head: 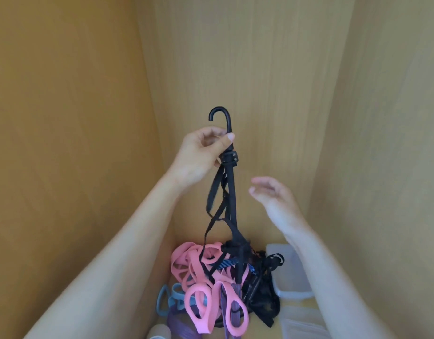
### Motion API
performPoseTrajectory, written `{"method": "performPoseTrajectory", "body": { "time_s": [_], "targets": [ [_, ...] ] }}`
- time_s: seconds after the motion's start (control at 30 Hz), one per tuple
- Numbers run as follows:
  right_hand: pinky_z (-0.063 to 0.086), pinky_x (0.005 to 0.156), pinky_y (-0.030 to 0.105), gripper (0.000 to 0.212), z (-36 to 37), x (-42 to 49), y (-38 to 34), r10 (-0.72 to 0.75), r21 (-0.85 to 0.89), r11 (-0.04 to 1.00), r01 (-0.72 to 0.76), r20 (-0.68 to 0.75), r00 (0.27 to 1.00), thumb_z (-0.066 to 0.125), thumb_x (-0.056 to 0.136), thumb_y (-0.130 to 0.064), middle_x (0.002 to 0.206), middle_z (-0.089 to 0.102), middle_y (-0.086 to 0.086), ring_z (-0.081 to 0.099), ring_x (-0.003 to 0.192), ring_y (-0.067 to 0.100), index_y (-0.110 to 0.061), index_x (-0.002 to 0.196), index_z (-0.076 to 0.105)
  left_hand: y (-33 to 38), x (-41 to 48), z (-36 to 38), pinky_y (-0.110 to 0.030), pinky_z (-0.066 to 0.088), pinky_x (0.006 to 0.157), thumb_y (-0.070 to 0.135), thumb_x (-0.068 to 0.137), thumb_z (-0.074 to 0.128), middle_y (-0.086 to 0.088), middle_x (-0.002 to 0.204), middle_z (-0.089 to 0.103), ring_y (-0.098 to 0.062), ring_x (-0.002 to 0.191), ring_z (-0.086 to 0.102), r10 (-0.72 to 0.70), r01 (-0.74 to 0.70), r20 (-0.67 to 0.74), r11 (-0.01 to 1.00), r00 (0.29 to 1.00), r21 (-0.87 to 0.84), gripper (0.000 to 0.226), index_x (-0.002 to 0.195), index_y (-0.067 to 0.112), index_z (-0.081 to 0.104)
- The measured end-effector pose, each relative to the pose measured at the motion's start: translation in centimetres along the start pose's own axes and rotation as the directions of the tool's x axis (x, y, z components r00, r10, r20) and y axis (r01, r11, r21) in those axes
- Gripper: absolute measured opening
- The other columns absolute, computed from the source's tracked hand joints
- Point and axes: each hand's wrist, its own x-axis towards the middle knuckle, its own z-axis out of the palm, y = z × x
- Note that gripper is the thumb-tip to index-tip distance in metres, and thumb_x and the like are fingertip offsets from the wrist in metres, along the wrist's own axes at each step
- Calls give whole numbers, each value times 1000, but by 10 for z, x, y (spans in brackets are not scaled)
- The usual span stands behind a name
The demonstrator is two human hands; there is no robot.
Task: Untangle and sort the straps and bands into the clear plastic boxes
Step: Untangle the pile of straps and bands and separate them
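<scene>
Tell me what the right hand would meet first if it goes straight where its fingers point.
Probably the black hooked strap hanging from the left hand; the open right hand points left toward it. Depth is unclear.

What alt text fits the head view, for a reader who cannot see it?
The left hand holds up a black hooked strap, its lower end tangled in a pile of pink, blue and purple bands. The right hand hovers open beside it; clear plastic boxes lie at right.

Inside a home cupboard (260, 69): wood-grain panels (64, 94) at nine, twelve and three o'clock, clear plastic boxes (293, 277) at five o'clock.
</scene>
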Motion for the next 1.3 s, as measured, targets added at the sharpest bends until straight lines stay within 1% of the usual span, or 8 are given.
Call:
{"method": "performPoseTrajectory", "body": {
  "time_s": [0.17, 0.27, 0.47, 0.6, 0.7, 0.83, 1.17, 1.3],
  "targets": [
    [40, 109, 26, 26, 1, 16, -39, -254, 153, 962, 226, 191, 948, 65, 97, -29, 128, 66, -18, 54, 127, -1, -30, 123, 64, 15, 5, 11, -18, 47, 58, 28, 92, 72, -5, 81, 69, -11, 62, 58, 28, -29, 39, 999, 999, 30, 28, 102, 1, 70],
    [54, 96, 29, 17, 3, 25, -54, -244, 261, 947, 189, 194, 950, 58, 101, -18, 107, 76, 6, 72, 104, 19, -10, 111, 70, 14, 6, 16, -22, 49, 54, 30, 95, 69, -8, 80, 64, -11, 56, 55, 33, -33, 2, 999, 999, 10, 32, 103, -1, 69],
    [58, 81, 33, 20, 0, 42, -82, -227, 553, 823, 131, 110, 968, 58, 101, -18, 93, 74, 12, 73, 89, 25, -3, 100, 71, -15, 0, 21, -41, 50, 101, 71, 94, 43, -2, 124, 70, -20, 115, 67, -114, 155, 287, 980, 951, -124, 65, 133, 21, 59],
    [61, 82, 38, 19, -5, 56, -103, -208, 668, 733, 131, 36, 978, 60, 101, -16, 86, 70, 12, 72, 83, 27, 0, 99, 69, -38, -16, 35, -44, 53, 99, 49, 93, 64, -17, 106, 74, -32, 103, 70, -182, 236, 363, 965, 914, -112, 53, 121, 4, 58],
    [60, 72, 34, 19, -14, 66, -117, -191, 663, 733, 152, -13, 981, 60, 101, -19, 84, 69, 10, 70, 74, 23, -2, 100, 69, -50, -25, 44, -39, 57, 90, 28, 100, 60, -14, 86, 72, -25, 84, 69, -192, 250, 390, 963, 901, -104, 22, 94, 7, 63],
    [49, 60, 27, 18, -31, 73, -127, -213, 606, 763, 227, -96, 972, 60, 101, -22, 79, 67, 6, 63, 64, 19, -6, 96, 69, -71, -32, 48, -24, 56, 80, 27, 100, 61, -7, 71, 66, -18, 72, 65, -217, 249, 394, 968, 893, -30, 26, 79, 12, 58],
    [27, 47, 22, 20, -76, 62, -128, -267, 519, 758, 395, -306, 914, 59, 102, -24, 70, 57, -2, 38, 47, 11, -10, 91, 68, -116, -41, 40, -35, 57, 77, 37, 101, 55, -9, 68, 62, -24, 70, 67, -387, 409, 293, 912, 874, -14, 32, 82, 11, 56],
    [25, 43, 19, 19, -77, 50, -114, -296, 378, 828, 414, -331, 896, 57, 102, -18, 73, 55, 1, 35, 44, 8, -8, 88, 64, -90, -15, 27, -33, 48, 69, 36, 105, 48, 2, 59, 40, -15, 52, 43, -298, 309, 182, 950, 937, -38, 29, 86, 15, 47]
  ]
}}
